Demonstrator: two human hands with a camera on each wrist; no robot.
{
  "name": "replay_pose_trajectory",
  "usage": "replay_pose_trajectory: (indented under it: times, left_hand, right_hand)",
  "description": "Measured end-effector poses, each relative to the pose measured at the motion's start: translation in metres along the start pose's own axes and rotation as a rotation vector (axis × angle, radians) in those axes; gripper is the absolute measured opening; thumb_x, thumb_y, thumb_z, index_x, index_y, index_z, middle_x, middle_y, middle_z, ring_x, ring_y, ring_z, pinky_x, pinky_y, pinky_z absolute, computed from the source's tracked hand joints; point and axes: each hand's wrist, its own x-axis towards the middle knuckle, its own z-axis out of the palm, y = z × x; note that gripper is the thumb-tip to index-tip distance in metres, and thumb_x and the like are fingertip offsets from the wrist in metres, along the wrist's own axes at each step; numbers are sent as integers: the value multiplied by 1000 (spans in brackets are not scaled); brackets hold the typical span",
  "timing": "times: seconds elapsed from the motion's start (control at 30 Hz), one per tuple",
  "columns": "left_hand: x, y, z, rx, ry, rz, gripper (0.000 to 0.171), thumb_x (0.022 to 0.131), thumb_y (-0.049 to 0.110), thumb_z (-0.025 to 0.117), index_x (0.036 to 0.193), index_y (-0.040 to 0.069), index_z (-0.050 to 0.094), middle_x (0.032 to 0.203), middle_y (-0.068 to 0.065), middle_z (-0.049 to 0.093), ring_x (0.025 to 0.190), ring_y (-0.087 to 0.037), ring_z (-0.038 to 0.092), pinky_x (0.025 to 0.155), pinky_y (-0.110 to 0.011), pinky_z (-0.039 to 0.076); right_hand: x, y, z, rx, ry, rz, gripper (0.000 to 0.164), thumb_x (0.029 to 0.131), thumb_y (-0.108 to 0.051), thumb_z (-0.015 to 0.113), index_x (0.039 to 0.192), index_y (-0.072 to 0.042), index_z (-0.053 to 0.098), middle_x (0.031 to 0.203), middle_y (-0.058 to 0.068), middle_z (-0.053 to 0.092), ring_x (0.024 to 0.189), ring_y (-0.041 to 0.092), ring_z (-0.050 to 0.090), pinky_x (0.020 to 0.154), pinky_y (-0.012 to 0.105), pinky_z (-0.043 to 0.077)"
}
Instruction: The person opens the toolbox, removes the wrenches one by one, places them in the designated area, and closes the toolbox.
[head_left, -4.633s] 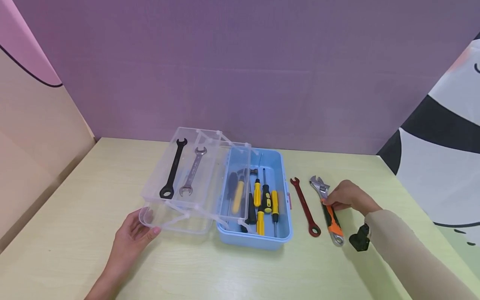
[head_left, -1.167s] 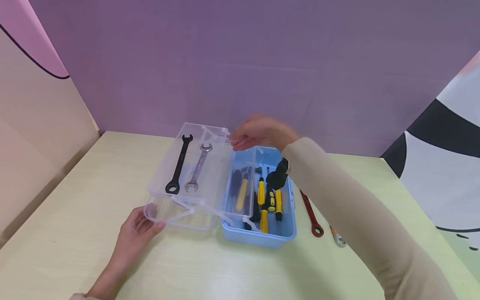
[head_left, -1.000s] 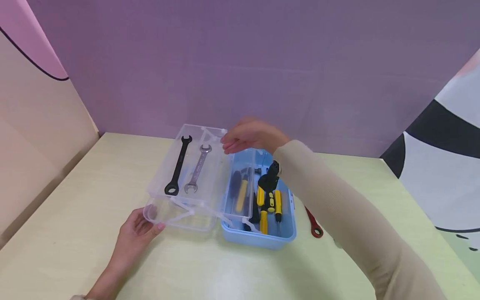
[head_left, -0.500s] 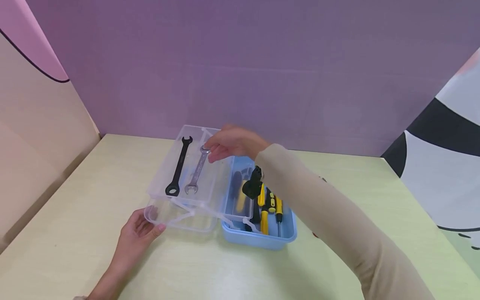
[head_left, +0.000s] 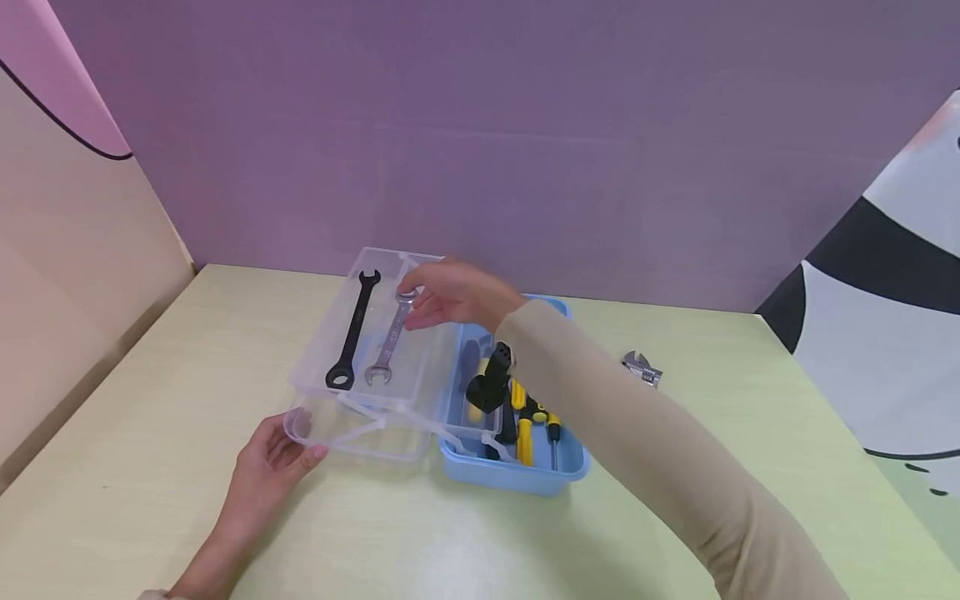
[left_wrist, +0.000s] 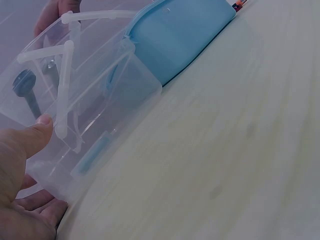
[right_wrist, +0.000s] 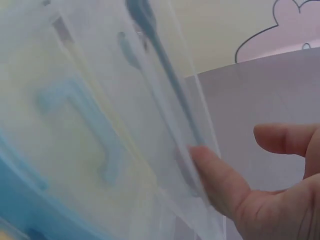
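My left hand (head_left: 262, 467) holds the rounded near corner of the toolbox's clear lid (head_left: 408, 448), thumb above and fingers underneath. Over the lid sits a clear tray (head_left: 318, 362) carrying a black wrench (head_left: 351, 337) and a silver open-end wrench (head_left: 388, 343). My right hand (head_left: 461, 292) reaches across the box to the far end of the silver wrench, its fingertips overlapping that end. In the right wrist view, thumb and index finger (right_wrist: 285, 140) are spread apart. The toolbox's blue base (head_left: 513, 477) is partly covered by my right forearm.
Inside the base lie several yellow-handled tools, among them a screwdriver (head_left: 526, 442). White hinge arms (head_left: 431, 429) join the tray to the box. On the table at right, an adjustable wrench (head_left: 641, 369) shows its head past my sleeve. A purple panel (head_left: 480, 150) stands behind.
My right hand has gone from the adjustable wrench at right, over the box, to the silver wrench. The sleeve now hides the red wrench. My left hand stays at the lid's corner.
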Motion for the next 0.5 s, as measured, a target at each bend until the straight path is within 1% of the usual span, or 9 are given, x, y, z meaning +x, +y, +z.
replay_pose_trajectory:
  times: [0.1, 0.23, 0.33, 0.5]
  left_hand:
    - [0, 0, -1, -1, 0, 6, 55, 88, 8, 67, 132, -8, 37, 138, -30, 44, 99, 21, 47, 88, 1, 43]
    - [0, 0, -1, 4, 2, 15, 55, 89, 7, 67, 132, -9, 38, 138, -31, 44, 99, 21, 46, 88, 1, 43]
    - [0, 1, -2, 7, 6, 16, 54, 89, 7, 67, 132, -9, 38, 138, -31, 44, 99, 21, 46, 88, 1, 43]
    - [0, 0, -6, 14, 9, 19, 55, 89, 7, 67, 132, -9, 37, 139, -32, 42, 99, 22, 46, 88, 1, 43]
  right_hand:
    - [-2, 2, 2, -12, 8, -12, 45, 94, -9, 57, 136, -1, 43, 138, 25, 44, 113, 37, 59, 97, 38, 53]
    - [-3, 2, 3, -60, 15, -26, 43, 94, -11, 57, 134, -1, 45, 136, 24, 46, 111, 35, 61, 96, 37, 54]
    - [-5, 1, 6, -58, 16, -31, 41, 94, -12, 57, 132, -1, 47, 135, 24, 46, 112, 35, 60, 98, 38, 53]
    - [-9, 0, 17, -16, 19, -22, 51, 94, -14, 58, 140, -5, 41, 149, 23, 32, 121, 38, 52, 107, 42, 45]
